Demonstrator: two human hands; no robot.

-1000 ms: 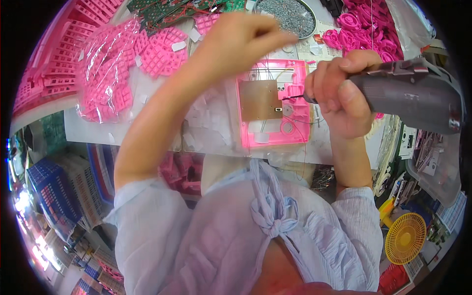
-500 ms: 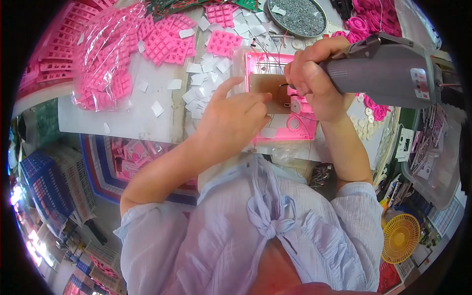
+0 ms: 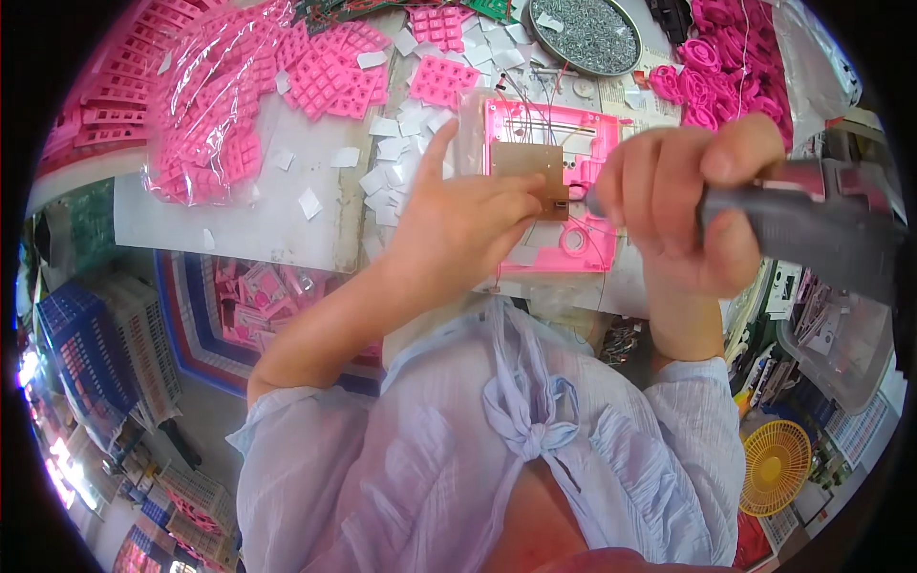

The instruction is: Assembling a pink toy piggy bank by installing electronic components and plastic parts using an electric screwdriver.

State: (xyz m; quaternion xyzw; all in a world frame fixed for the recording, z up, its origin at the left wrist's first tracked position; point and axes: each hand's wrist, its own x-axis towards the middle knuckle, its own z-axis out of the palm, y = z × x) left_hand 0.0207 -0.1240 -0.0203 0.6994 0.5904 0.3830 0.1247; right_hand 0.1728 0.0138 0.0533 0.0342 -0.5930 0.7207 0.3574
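Note:
A brown circuit board (image 3: 521,159) lies inside a pink plastic casing (image 3: 594,253) on the bench. My left hand (image 3: 463,218) rests on the board with its fingers stretched out, pressing its lower part, the thumb side spread away. In my right hand (image 3: 673,196), fingers are wrapped round a dark grey electric screwdriver (image 3: 821,224), smeared by motion. Its nose points left, to the board's right edge; whether the bit touches a screw I cannot make out. Thin wires (image 3: 535,113) run out over the casing's upper part.
A round tray of small screws (image 3: 587,36) stands at the back. Pink keypads (image 3: 444,81) and a plastic bag of them (image 3: 205,124) lie left, among white paper squares (image 3: 390,177). Pink rings (image 3: 702,86) are heaped back right. A yellow basket (image 3: 778,468) sits lower right.
My right hand and the screwdriver have swung down and to the right, the nose now lower along the board's edge. My left hand stays on the board, shifted slightly.

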